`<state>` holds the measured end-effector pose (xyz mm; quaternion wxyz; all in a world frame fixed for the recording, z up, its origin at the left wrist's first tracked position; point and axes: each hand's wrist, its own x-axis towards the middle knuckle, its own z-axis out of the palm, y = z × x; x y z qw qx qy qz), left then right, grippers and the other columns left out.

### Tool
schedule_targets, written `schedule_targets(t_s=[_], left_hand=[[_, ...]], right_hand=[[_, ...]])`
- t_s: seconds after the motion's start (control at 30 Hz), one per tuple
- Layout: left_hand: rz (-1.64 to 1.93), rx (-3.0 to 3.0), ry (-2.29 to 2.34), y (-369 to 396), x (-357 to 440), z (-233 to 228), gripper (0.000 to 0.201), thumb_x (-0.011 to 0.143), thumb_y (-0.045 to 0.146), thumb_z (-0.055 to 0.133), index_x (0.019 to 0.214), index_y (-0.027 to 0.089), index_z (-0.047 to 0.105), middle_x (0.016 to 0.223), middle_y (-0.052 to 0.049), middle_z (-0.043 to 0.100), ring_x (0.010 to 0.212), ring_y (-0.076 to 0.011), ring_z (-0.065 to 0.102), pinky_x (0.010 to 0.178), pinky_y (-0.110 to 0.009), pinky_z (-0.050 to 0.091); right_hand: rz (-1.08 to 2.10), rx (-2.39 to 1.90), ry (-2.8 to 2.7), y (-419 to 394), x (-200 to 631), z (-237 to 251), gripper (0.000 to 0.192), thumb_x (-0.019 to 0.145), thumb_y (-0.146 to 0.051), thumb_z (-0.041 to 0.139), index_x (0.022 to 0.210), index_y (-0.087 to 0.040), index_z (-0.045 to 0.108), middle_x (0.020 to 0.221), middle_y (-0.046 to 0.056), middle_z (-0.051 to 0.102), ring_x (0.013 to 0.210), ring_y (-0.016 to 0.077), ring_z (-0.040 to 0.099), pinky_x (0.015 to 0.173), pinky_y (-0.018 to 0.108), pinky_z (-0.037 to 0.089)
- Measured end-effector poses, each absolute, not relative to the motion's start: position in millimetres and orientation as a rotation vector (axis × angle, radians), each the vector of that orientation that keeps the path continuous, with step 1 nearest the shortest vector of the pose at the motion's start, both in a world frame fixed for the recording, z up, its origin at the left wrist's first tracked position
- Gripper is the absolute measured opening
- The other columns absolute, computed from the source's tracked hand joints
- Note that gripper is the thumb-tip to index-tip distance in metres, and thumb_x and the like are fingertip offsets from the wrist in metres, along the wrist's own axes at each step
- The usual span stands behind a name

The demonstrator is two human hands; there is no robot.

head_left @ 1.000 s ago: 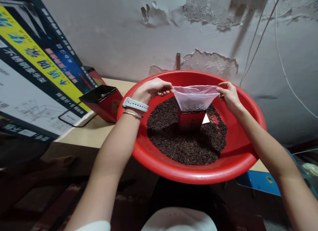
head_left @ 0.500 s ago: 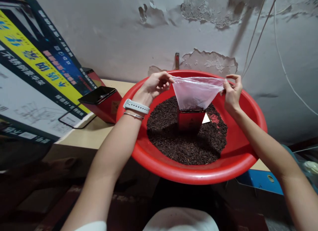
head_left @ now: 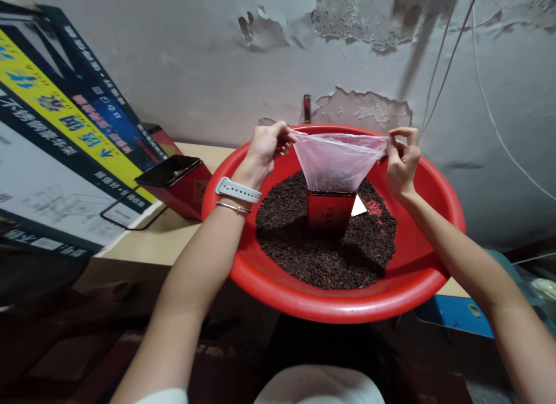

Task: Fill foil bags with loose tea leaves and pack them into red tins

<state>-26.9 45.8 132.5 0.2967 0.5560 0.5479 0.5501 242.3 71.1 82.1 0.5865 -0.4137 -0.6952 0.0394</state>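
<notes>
The left hand point(head_left: 264, 146) pinches one top corner of a clear bag point(head_left: 336, 164), fingers closed on the film; the right hand point(head_left: 402, 161) pinches the opposite corner the same way. Between them the bag hangs stretched, its lower end inside a red tin point(head_left: 324, 213). The tin stands in dark loose tea point(head_left: 304, 248) filling a red basin point(head_left: 347, 303). Left of the left wrist sits a second red tin point(head_left: 180, 181).
</notes>
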Motion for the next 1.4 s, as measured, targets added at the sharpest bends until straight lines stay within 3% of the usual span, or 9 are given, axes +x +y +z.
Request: schedule_targets(t_s=[0.2,0.3,0.43,0.57,0.73,0.97,1.1,1.23,1.4], left_hand=[[1.108,1.712,1.861,44.1,-35.0,128.9,0.022,0.07,0.011,0.057,0.049,0.015,0.06,0.047,-0.003,0.054,0.053,-0.0142,0.052,0.057,-0.027,0.041],[1.186,1.947,2.114,34.1,-28.7,132.4,0.023,0.084,0.022,0.056,0.067,0.015,0.068,0.069,-0.009,0.065,0.078,-0.0233,0.063,0.076,-0.034,0.045],[1.208,2.51,1.672,19.6,-10.4,134.4,0.03,0.095,0.037,0.049,0.094,0.016,0.07,0.106,-0.01,0.068,0.1,-0.0221,0.06,0.091,-0.033,0.041],[0.673,2.749,1.405,14.6,-2.4,126.6,0.023,0.082,0.036,0.068,0.098,0.02,0.071,0.101,-0.005,0.072,0.099,-0.0212,0.061,0.088,-0.03,0.039],[0.334,2.678,1.371,1.5,-8.7,128.6,0.01,0.076,0.021,0.068,0.068,0.021,0.074,0.068,-0.004,0.07,0.071,-0.0177,0.062,0.068,-0.028,0.038],[0.384,2.544,1.258,-10.9,-12.2,146.9,0.023,0.083,0.039,0.065,0.085,0.021,0.078,0.082,-0.003,0.075,0.075,-0.0167,0.065,0.07,-0.025,0.043],[0.886,2.513,1.677,12.4,-19.5,136.3,0.034,0.086,0.041,0.063,0.11,0.019,0.072,0.111,-0.008,0.072,0.101,-0.0221,0.063,0.089,-0.03,0.043],[0.793,2.427,1.869,36.7,-31.5,118.2,0.037,0.08,0.044,0.069,0.108,0.02,0.071,0.107,-0.009,0.072,0.1,-0.0251,0.062,0.085,-0.032,0.045],[0.735,2.339,1.933,41.8,-28.6,110.8,0.022,0.082,0.039,0.066,0.089,0.02,0.075,0.087,-0.01,0.072,0.092,-0.0275,0.063,0.081,-0.036,0.046]], right_hand=[[0.125,-1.03,-1.742,65.9,241.2,89.7,0.018,0.089,-0.025,0.046,0.099,-0.02,0.06,0.061,-0.003,0.049,0.051,0.0109,0.046,0.055,0.027,0.042],[0.039,-1.074,-1.769,60.4,243.7,97.2,0.015,0.086,-0.025,0.049,0.092,-0.019,0.061,0.058,-0.003,0.045,0.055,0.0123,0.047,0.059,0.029,0.043],[-0.165,-1.019,-1.903,42.7,239.1,110.4,0.019,0.088,-0.035,0.053,0.097,-0.021,0.063,0.076,0.004,0.056,0.079,0.0203,0.055,0.077,0.037,0.046],[-0.196,-0.968,-2.356,31.3,229.6,117.2,0.021,0.081,-0.041,0.064,0.089,-0.022,0.065,0.083,0.005,0.061,0.092,0.0234,0.055,0.093,0.044,0.039],[0.021,-0.971,-2.724,24.0,232.7,122.1,0.027,0.088,-0.033,0.053,0.068,-0.019,0.063,0.06,0.0,0.053,0.06,0.0123,0.046,0.069,0.028,0.038],[-0.052,-1.026,-2.924,-11.3,226.8,133.2,0.027,0.086,-0.014,0.05,0.061,-0.018,0.059,0.059,0.0,0.052,0.054,0.0108,0.039,0.057,0.027,0.029],[-0.209,-0.682,-2.812,-33.1,198.1,126.8,0.031,0.095,-0.031,0.045,0.074,-0.019,0.064,0.077,0.007,0.061,0.075,0.0177,0.054,0.074,0.032,0.04],[0.097,-0.402,-3.202,-43.0,169.0,81.5,0.034,0.092,-0.042,0.055,0.111,-0.016,0.066,0.103,0.013,0.065,0.096,0.0239,0.06,0.081,0.036,0.048],[0.514,-0.646,-3.485,-29.2,164.4,-2.4,0.103,0.073,-0.054,0.074,0.156,-0.02,0.023,0.16,0.024,0.012,0.143,0.0457,0.023,0.101,0.064,0.039]])
